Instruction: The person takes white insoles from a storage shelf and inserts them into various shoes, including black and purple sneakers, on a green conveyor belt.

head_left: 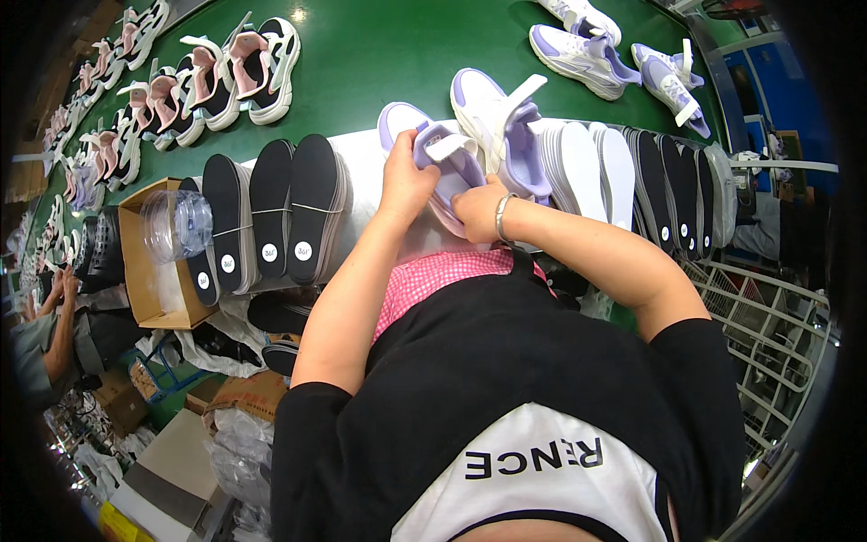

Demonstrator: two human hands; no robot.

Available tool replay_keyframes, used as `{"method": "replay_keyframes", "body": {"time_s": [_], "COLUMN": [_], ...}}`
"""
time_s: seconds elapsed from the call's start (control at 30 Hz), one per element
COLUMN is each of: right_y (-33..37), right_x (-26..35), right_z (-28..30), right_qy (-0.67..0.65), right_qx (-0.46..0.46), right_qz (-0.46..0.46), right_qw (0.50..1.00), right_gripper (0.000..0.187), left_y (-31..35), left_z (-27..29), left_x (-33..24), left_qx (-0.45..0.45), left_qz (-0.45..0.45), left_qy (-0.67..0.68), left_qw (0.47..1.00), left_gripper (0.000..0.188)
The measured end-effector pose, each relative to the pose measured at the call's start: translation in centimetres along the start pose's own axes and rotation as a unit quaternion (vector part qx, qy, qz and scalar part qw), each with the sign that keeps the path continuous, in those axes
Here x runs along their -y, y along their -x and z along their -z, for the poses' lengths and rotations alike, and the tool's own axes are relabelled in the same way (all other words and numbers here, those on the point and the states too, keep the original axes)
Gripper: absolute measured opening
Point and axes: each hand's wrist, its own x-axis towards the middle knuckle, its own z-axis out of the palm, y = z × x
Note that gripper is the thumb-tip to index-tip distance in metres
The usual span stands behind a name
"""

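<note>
A white and lavender sneaker (pixel 404 121) is between my hands in front of me, toe pointing away. My left hand (pixel 406 181) is closed around its left side, the thumb at the opening near the white strap. At the heel end, my right hand (pixel 481 210) is closed on the collar, some fingers hidden by the shoe; a bracelet (pixel 502 219) is on that wrist. Just right of it stands a matching sneaker (pixel 481 104), its white strap (pixel 524 92) sticking up. Whether an insole lies inside the held shoe, I cannot tell.
Black insole stacks (pixel 318 194) lie left, near a cardboard box (pixel 163 312) of clear plastic. White insoles (pixel 578 167) and more black insoles (pixel 664 181) lie right. Black-and-pink sneakers (pixel 262 72) and lavender sneakers (pixel 587 59) stand on the green table (pixel 388 54). Another person's arm (pixel 61 330) shows far left.
</note>
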Motion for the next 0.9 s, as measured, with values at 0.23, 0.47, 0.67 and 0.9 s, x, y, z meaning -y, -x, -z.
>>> {"method": "replay_keyframes", "body": {"time_s": [0.23, 0.47, 0.67, 0.9], "right_y": [0.5, -1.8, -2.2, -2.4], "right_x": [-0.6, -3.6, -4.2, -3.5], "right_z": [-0.2, 2.3, 1.3, 1.7], "right_qy": [-0.048, 0.094, 0.106, -0.096], "right_qx": [-0.077, -0.495, -0.564, -0.512], "right_qz": [0.044, 0.069, 0.108, 0.077], "right_qw": [0.995, 0.861, 0.812, 0.85], "right_gripper": [0.027, 0.033, 0.031, 0.013], "left_y": [-0.8, -1.8, -2.1, -2.6], "left_z": [0.0, -0.2, 0.1, 0.5], "left_x": [2.1, 0.6, 0.7, 1.8], "left_qx": [0.039, 0.04, 0.048, 0.062], "left_qz": [0.035, 0.129, 0.158, 0.153], "left_qy": [0.183, 0.222, 0.226, 0.214], "left_qw": [0.982, 0.966, 0.96, 0.963], "left_gripper": [0.027, 0.028, 0.028, 0.023]}}
